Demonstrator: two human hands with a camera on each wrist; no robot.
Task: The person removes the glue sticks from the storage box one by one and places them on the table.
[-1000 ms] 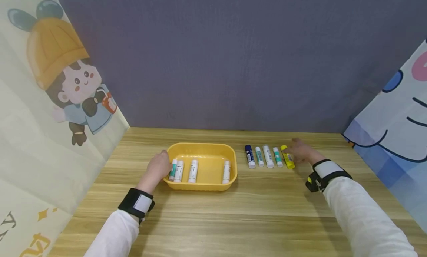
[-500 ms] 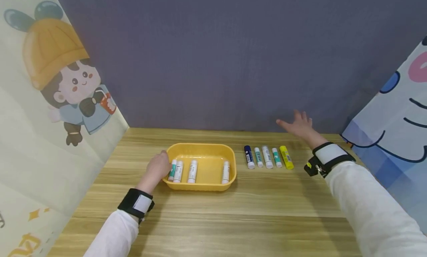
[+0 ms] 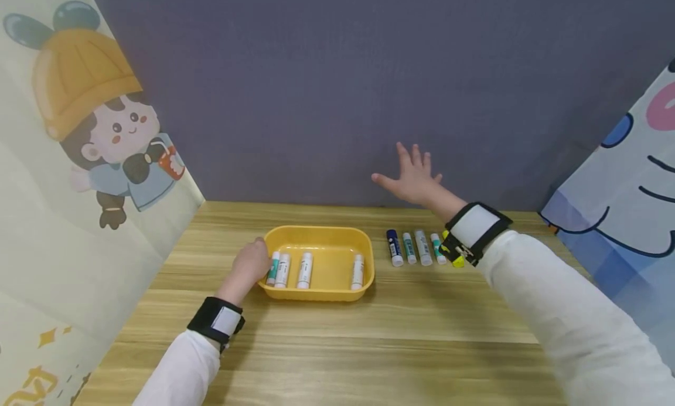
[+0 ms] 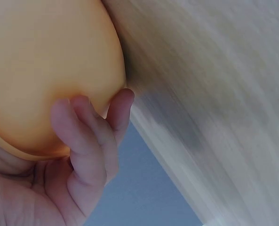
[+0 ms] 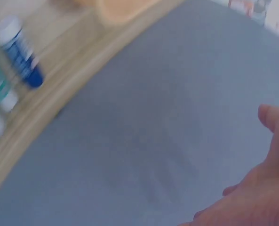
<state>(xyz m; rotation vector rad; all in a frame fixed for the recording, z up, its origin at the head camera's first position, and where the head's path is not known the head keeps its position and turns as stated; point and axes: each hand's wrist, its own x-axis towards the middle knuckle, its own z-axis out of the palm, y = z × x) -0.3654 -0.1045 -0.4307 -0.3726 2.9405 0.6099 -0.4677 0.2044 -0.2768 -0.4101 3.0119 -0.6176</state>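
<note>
My left hand [image 3: 251,261] grips the left end of a yellow plastic tray [image 3: 316,296], its fingers curled under the outer wall in the left wrist view. Inside lie a green-and-white glue stick [image 3: 273,269] beside that hand and white glue sticks, one of them [image 3: 357,272] alone on the right. My right hand [image 3: 413,180] is raised and holds nothing, fingers spread, in front of the dark backdrop. Below it, a row of glue sticks lies on the table: dark blue [image 3: 394,248], slim green-and-white, white [image 3: 423,248], green, and yellow [image 3: 458,262], the last partly hidden behind the right wristband.
The wooden table [image 3: 337,347] ends at a dark grey-blue backdrop [image 3: 295,101] close behind the tray. Printed sheets with cartoon figures stand along the left [image 3: 37,189] and right [image 3: 627,183] sides.
My right hand has left the yellow glue stick, lifted with fingers spreading, and moved left over the row. The left hand and the tray have stayed put.
</note>
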